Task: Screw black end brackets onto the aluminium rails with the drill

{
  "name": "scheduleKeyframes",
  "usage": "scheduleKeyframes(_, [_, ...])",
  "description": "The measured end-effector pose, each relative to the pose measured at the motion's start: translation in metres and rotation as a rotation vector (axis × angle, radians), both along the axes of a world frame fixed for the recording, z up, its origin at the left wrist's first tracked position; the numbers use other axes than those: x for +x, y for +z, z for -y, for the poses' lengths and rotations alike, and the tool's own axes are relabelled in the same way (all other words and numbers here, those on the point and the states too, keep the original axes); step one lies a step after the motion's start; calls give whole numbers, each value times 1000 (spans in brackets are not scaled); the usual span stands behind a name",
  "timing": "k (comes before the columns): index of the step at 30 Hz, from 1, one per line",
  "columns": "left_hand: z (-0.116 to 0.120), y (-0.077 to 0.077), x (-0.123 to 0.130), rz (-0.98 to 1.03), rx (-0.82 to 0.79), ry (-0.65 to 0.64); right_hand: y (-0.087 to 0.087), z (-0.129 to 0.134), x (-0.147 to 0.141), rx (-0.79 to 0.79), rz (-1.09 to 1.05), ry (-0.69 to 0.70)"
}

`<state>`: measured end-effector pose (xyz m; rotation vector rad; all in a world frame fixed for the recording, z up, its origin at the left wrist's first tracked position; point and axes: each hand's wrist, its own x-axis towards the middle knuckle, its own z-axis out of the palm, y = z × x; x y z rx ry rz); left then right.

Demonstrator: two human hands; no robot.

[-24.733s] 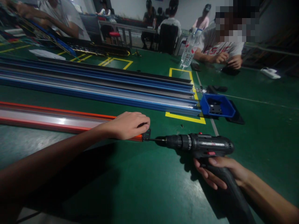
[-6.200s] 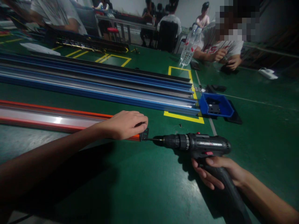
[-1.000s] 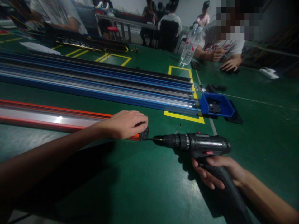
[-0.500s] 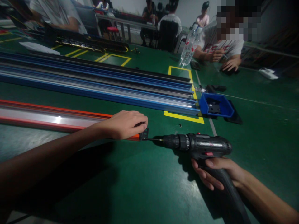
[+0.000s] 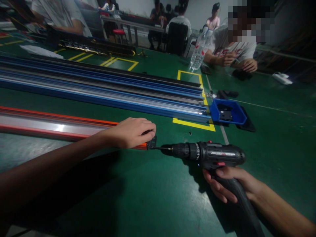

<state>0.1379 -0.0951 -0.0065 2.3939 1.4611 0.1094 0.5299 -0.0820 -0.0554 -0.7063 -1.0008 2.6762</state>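
My right hand [image 5: 227, 184] is wrapped round the handle of a black cordless drill [image 5: 209, 153] with a red switch. Its long thin bit [image 5: 161, 148] points left and meets a black end cap [image 5: 151, 143] at the right end of an orange rail [image 5: 74, 121]. The rail has a shiny silver channel along its middle. My left hand [image 5: 134, 131] lies over that end of the rail, fingers curled down around it beside the end cap. The undersides of its fingers are hidden.
Blue and black rails [image 5: 123, 89] lie side by side beyond the orange one. A blue bin [image 5: 228, 112] with black parts stands at their right end. A water bottle [image 5: 198, 49] is farther back. Across the green table [image 5: 153, 197] sits a person [image 5: 237, 52]; others sit behind.
A small light now shows on the drill below its chuck. My hands and the rail are almost still. The person across has drawn one hand up from the table.
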Motion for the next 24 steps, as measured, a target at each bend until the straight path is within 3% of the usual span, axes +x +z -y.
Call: scheduleKeyframes(24, [0, 1, 0, 8, 8, -9, -2, 1, 3, 8, 17, -9])
